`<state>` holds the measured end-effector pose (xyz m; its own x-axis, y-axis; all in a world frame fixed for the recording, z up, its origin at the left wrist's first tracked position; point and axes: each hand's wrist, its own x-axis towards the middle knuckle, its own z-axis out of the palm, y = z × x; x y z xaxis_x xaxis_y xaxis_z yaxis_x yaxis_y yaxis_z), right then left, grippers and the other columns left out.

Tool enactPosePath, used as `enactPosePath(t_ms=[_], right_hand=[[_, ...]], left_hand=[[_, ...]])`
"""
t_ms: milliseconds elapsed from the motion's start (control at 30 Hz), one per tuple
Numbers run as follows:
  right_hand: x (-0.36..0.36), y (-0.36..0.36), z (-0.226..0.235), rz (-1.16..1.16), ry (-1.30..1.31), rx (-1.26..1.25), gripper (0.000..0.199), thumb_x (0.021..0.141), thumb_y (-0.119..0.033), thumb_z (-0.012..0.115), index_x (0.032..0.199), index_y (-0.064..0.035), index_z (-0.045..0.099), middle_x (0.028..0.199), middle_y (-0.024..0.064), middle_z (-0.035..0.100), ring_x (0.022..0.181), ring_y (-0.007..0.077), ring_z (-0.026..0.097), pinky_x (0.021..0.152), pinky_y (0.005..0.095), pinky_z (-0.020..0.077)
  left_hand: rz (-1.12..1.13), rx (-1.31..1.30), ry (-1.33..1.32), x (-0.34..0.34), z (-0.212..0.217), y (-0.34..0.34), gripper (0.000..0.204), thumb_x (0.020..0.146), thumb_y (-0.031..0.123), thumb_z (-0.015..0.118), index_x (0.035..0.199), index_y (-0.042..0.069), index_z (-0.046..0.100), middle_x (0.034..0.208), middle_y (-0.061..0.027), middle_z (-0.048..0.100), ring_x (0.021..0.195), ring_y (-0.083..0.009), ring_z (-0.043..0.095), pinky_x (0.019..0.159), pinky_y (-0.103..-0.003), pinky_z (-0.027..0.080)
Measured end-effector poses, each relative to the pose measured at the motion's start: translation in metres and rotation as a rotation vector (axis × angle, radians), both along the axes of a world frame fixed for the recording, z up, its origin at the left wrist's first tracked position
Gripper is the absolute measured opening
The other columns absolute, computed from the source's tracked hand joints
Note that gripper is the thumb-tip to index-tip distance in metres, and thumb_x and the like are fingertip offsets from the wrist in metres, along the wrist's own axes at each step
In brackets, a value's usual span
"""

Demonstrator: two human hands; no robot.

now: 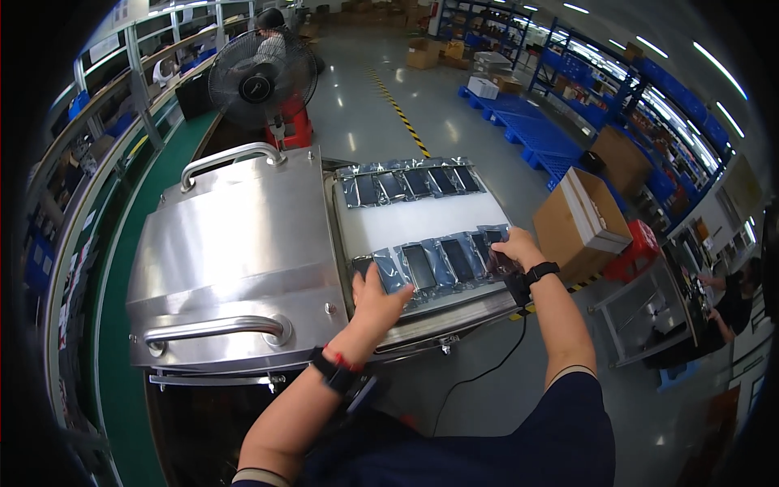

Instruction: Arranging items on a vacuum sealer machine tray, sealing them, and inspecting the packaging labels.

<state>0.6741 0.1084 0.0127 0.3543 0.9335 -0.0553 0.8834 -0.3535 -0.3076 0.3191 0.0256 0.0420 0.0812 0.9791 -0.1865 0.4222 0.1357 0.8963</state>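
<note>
Two rows of silvery antistatic bags, each with a dark flat rectangular item in it, lie on the white bed (pixel 414 219) of a stainless steel machine that looks like a vacuum sealer. The far row (pixel 418 183) has its bags side by side along the back edge. In the near row, my left hand (pixel 377 302) is at the leftmost bag (pixel 392 274), fingers spread and the fingertips on or just over it. At the other end, my right hand (pixel 519 247) pinches the rightmost antistatic bag (pixel 492 236) by its right side. Between them lie further bags (pixel 456 257).
The machine's steel lid (pixel 235 252), with two bar handles, sits left of the bed. Behind it stands a black fan (pixel 261 79). A cardboard box (pixel 572 223) and red crate (pixel 637 250) are at the right. A black cable (pixel 479 377) runs down to the floor.
</note>
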Motion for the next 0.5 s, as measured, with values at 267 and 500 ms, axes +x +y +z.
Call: enactPosePath(t_ms=[267, 500], right_hand=[[-0.046, -0.012, 0.032, 0.068, 0.37, -0.078, 0.066, 0.057, -0.031, 0.083, 0.096, 0.0154, 0.056, 0.092, 0.0278, 0.062, 0.076, 0.0312, 0.064, 0.064, 0.0365, 0.0516], [-0.061, -0.005, 0.016, 0.019, 0.176, 0.003, 0.082, 0.051, -0.033, 0.086, 0.104, 0.0184, 0.049, 0.105, 0.0307, 0.055, 0.091, 0.0344, 0.061, 0.076, 0.0362, 0.0509]], left_hand=[[0.165, -0.137, -0.009, 0.016, -0.028, 0.038, 0.094, 0.07, 0.033, 0.072, 0.139, -0.001, 0.017, 0.143, -0.0289, 0.01, 0.132, -0.0418, 0.019, 0.108, -0.041, 0.024], [0.311, -0.254, 0.07, 0.021, 0.006, 0.025, 0.084, 0.072, 0.025, 0.071, 0.137, -0.002, 0.024, 0.14, -0.022, 0.022, 0.127, -0.0325, 0.03, 0.1, -0.038, 0.035]])
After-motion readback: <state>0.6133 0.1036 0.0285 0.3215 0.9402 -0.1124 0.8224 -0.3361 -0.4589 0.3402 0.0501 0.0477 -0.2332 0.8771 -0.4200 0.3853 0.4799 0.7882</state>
